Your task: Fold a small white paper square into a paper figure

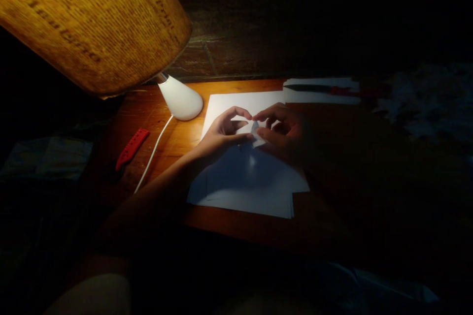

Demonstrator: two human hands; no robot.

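Between my two hands is a small folded piece of white paper (255,134), lit by the lamp. My left hand (226,130) pinches it from the left, with the thumb along its near side and the index finger arched over the top. From the right, my right hand (279,125) grips the same piece with thumb and fingertips; its back lies in shadow. The fingertips of both hands nearly meet above the fold. Beneath them, white paper sheets (244,182) lie stacked unevenly on the wooden table.
A lamp with a woven, printed shade (111,19) and white base (181,98) stands at left, its cord (153,155) running forward. Nearby lies a red sheath (132,148). A dark-bladed knife (308,88) rests on paper strips (321,99) at the back. White folded papers (424,101) pile up right.
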